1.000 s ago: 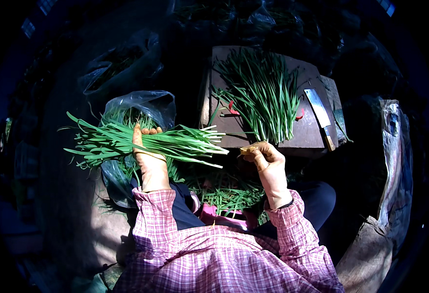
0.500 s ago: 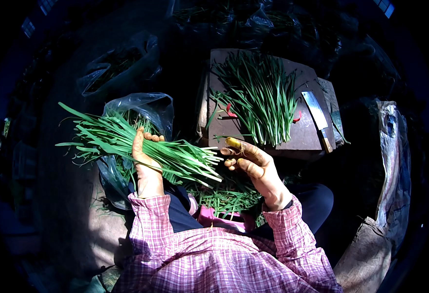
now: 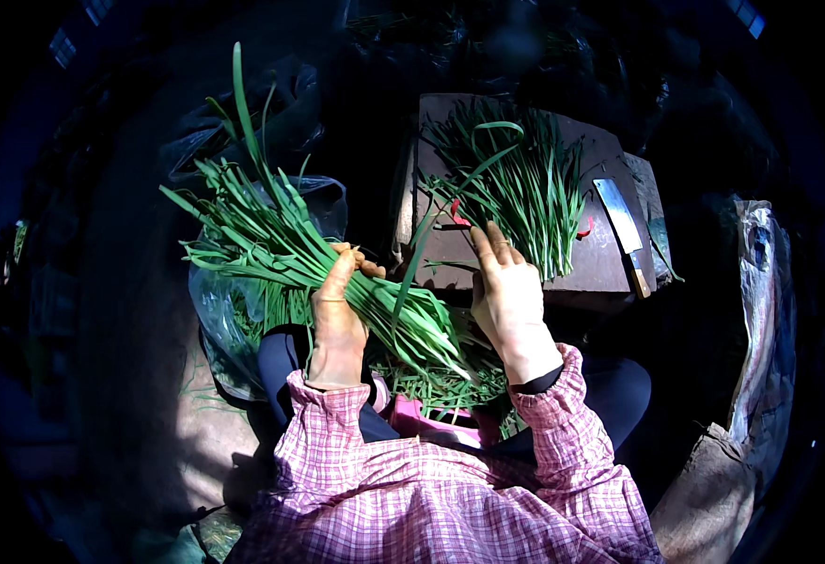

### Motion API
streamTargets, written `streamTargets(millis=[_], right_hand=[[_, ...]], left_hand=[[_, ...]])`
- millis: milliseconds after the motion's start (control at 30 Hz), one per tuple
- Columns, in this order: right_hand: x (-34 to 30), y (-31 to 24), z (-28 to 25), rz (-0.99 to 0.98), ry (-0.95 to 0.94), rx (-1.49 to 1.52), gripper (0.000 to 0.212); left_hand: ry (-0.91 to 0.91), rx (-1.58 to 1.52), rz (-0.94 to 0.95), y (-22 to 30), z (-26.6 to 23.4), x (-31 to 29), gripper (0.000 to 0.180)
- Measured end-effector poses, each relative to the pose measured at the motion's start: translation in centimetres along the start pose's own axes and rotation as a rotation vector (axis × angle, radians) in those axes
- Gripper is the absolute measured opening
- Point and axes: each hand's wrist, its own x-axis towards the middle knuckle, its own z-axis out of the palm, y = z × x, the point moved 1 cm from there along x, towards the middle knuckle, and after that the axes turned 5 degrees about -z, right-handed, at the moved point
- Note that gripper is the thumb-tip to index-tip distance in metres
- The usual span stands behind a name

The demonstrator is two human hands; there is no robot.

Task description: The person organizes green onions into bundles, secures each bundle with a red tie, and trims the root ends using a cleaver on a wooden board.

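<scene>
A thick bunch of garlic chives [image 3: 281,235] is in my left hand [image 3: 339,320], whose fingers wrap round its stalks. The leaves fan to the upper left and the pale stalk ends point to the lower right. My right hand [image 3: 511,305] is back-up near the board's front edge, its fingers stretched out and apart. A long loose chive blade [image 3: 420,254] curves past its fingertips; I see no grip on it. Beyond lies another pile of chives [image 3: 534,188] on a brown board [image 3: 450,273], with a red strip [image 3: 457,212] beside it.
A cleaver [image 3: 619,216] with a wooden handle lies at the board's right side. Clear plastic bags [image 3: 215,310] with greens stand at my left. Between my knees, loose trimmings [image 3: 440,387] lie over a pink container [image 3: 422,418]. A crumpled sack [image 3: 751,320] is at far right.
My left hand has moved right, and the bunch now tilts more steeply with leaves upward. My right hand has turned back-up and uncurled its fingers toward the board. A loose blade now shows beside it.
</scene>
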Motion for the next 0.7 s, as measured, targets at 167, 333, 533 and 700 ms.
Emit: streamTargets(millis=[167,333,533,700], right_hand=[[-3.8,-2.0,-6.5,0.725,0.211,1.131,0.022],[-9.4,-5.5,2.1,0.805,-0.289,1.843,0.080],[-1.7,-3.5,1.7,0.724,0.221,2.151,0.072],[1.3,-2.2,-0.1,0.865,0.415,2.360,0.052]], left_hand=[[0.245,-0.329,0.150,2.3,-3.7,3.5,0.014],[0.142,-0.490,0.145,1.1,-0.8,3.2,0.013],[-0.333,-0.361,0.256,-0.2,0.3,0.2,0.013],[-0.635,-0.230,0.247,-1.0,1.8,-1.8,0.017]])
